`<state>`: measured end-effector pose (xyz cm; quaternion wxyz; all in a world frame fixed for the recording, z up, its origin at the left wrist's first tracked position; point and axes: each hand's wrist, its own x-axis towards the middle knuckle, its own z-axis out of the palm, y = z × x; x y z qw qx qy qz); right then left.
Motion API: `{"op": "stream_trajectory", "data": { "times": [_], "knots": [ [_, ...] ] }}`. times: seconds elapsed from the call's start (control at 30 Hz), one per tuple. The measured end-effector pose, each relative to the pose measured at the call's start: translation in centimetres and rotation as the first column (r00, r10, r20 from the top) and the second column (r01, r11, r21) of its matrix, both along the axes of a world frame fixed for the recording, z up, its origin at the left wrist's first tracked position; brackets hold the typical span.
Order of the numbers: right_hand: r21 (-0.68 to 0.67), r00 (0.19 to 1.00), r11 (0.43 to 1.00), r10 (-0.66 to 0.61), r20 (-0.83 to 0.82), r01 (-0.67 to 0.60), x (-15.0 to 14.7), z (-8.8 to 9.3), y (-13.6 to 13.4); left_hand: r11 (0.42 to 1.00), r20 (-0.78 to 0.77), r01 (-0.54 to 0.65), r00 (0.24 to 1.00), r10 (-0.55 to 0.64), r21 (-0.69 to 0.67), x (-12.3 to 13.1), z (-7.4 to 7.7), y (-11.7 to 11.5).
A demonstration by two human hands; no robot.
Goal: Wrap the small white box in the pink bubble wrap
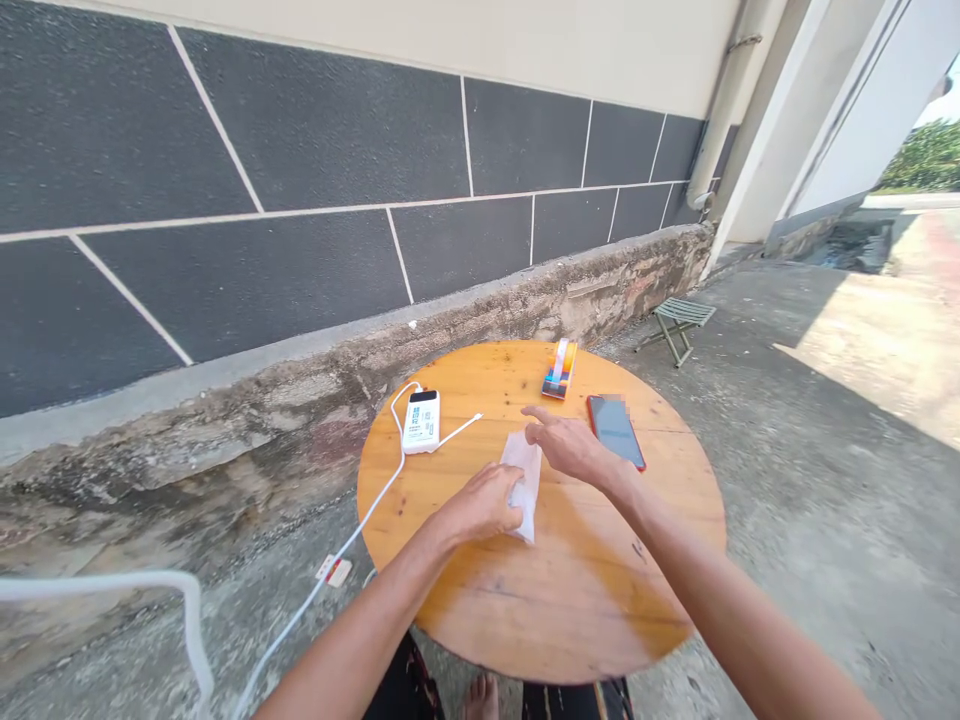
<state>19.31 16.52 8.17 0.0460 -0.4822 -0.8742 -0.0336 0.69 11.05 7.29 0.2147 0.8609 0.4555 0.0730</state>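
Wrap (pixel 529 488) on tabletop (pixel 592 600): left fingers (pixel 504 478) half-curled, grip I can't tell; right fingers (pixel 538 413) loosely open, empty. Sideways nudge could skid it.

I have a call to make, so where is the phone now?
In the head view, the phone lies on the right side of the round table, just right of the right hand and nearer the camera than the tape dispenser.

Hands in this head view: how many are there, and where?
2: the left hand at the white item, the right hand between it and the phone.
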Motion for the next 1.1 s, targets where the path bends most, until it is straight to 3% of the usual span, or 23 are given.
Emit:
{"op": "stream_trajectory", "data": {
  "times": [0.27,0.47,0.6,0.7,0.8,0.93,1.0,1.1],
  "knots": [
    [-0.105,0.995,0.994,0.048,0.085,-0.039,-2.4,-1.0,3.2,0.999,0.151,-0.031,0.988,0.028,0.016,-0.3,-0.5,-0.7],
    [-0.125,0.998,0.992,0.016,0.061,-0.009,-4.0,-2.1,3.5,0.995,0.214,0.045,0.975,-0.063,0.086,-0.4,-1.2,-0.8],
    [-0.067,0.998,0.996,-0.054,-0.024,0.052,-2.9,-2.1,2.1,0.996,0.131,0.030,0.991,-0.041,0.089,-0.5,-1.2,-0.7],
    [-0.031,0.966,0.992,-0.123,-0.225,0.119,-1.1,-2.1,0.0,0.995,0.154,0.019,0.987,-0.034,0.099,-0.6,-1.0,-1.0],
    [-0.066,0.936,0.996,-0.071,-0.344,0.052,0.0,-2.9,-2.1,0.994,0.182,0.010,0.983,-0.029,0.105,-0.6,-0.8,-1.2],
    [-0.123,0.955,0.992,-0.011,-0.295,-0.026,-0.6,-4.3,-3.6,0.997,0.167,-0.007,0.986,-0.006,0.076,-0.5,-0.8,-1.0],
    [-0.118,0.952,0.993,-0.015,-0.307,-0.023,-0.8,-4.5,-4.2,0.998,0.160,-0.011,0.987,0.001,0.062,-0.6,-0.9,-0.8],
    [-0.064,0.892,0.997,-0.002,-0.452,-0.030,-0.5,-4.4,-6.0,0.999,0.169,0.003,0.986,-0.011,0.049,-0.8,-1.1,-0.6]
  ]
}}
